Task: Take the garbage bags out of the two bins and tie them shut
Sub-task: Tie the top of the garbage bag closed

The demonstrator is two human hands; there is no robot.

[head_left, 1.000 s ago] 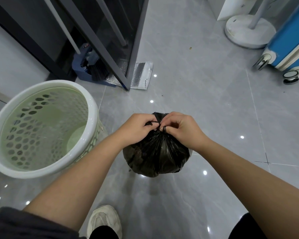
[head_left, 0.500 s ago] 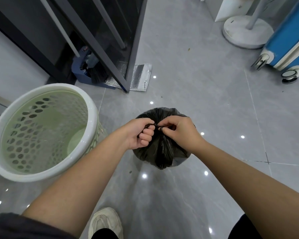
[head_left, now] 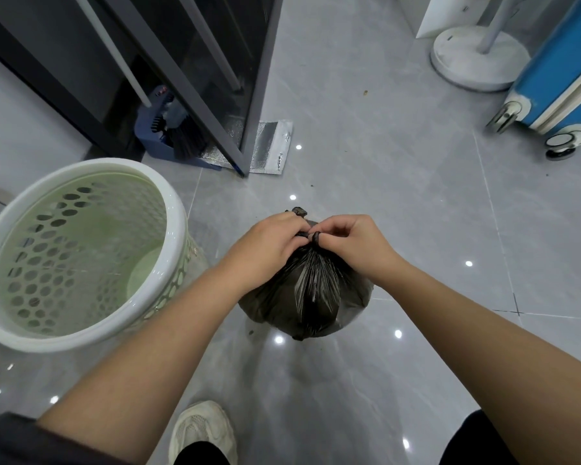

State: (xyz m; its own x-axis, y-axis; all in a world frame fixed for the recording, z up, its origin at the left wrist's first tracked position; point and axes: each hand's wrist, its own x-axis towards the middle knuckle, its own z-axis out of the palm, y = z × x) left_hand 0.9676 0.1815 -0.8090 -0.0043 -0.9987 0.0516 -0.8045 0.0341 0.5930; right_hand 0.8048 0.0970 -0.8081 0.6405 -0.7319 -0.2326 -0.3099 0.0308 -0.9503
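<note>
One grey tiled floor [head_left: 383, 162] fills the view from the head camera, dotted with reflected ceiling lights; one dark-framed glass door [head_left: 215, 62] stands at the top left; one pale green bin [head_left: 178, 229] with a white rim and perforated walls stands at the left with no bag inside it; one blue suitcase [head_left: 557, 72] on wheels sits at the top right, beside one round white stand base [head_left: 463, 68]; one black garbage bag [head_left: 309, 293], full and gathered at the top, sits low over the tiles just right of the bin and apart from it, though whether it rests on the floor cannot be told; two bare hands meet at the bag's twisted neck, the left hand [head_left: 269, 246] and the right hand [head_left: 353, 243] each with fingers curled and pinching the black plastic where a knot is forming, knuckles close together; one pale shoe [head_left: 202, 427] shows at the bottom edge; one silver foil pouch [head_left: 272, 146] lies flat by the door's corner; one black brush [head_left: 185, 139] stands in a blue dustpan behind the glass.
</note>
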